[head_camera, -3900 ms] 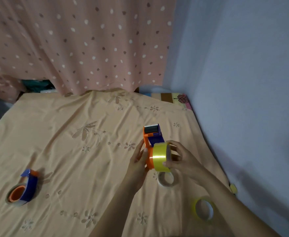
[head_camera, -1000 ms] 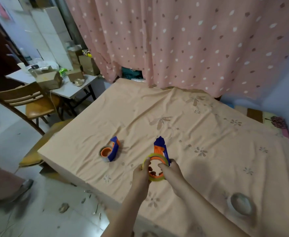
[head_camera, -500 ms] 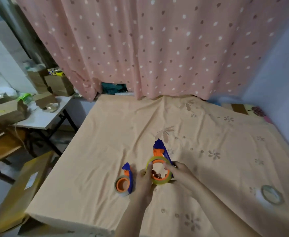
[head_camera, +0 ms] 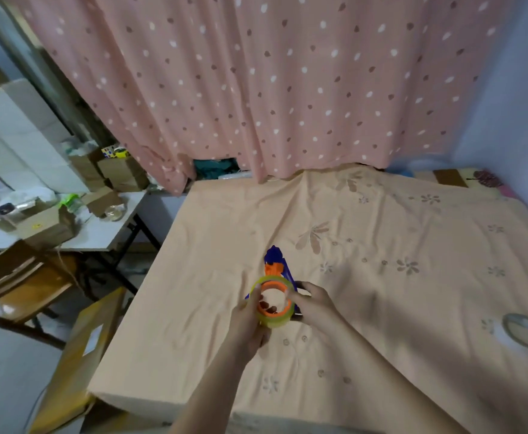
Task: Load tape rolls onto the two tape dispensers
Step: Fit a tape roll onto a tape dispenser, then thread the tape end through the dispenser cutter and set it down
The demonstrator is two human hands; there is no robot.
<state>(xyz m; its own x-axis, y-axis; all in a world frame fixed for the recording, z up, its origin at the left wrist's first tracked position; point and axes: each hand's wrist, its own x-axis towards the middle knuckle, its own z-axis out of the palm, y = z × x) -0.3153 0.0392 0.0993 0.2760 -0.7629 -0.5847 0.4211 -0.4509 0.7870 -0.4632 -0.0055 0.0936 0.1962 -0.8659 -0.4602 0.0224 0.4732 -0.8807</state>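
Note:
A blue and orange tape dispenser (head_camera: 274,256) lies on the peach flowered cloth (head_camera: 381,245), nose pointing away from me. A yellow tape roll (head_camera: 275,322) sits around its orange hub (head_camera: 272,313). My left hand (head_camera: 249,322) grips the roll's left side with fingertips inside the hub. My right hand (head_camera: 314,305) holds the roll and dispenser from the right. A clear tape roll (head_camera: 523,330) lies flat on the cloth at the far right. A blue sliver (head_camera: 247,296) shows by my left thumb; I cannot tell whether it belongs to the second dispenser.
A pink dotted curtain (head_camera: 287,89) hangs behind the bed. To the left stand a white side table (head_camera: 100,236) with cardboard boxes, a wooden chair (head_camera: 21,283) and a cardboard box (head_camera: 78,355) against the bed's left edge. A blue wall (head_camera: 525,104) bounds the right.
The second dispenser, seen just left of my left hand half a second ago, is now out of sight behind that hand. Both hands stay on the loaded dispenser.

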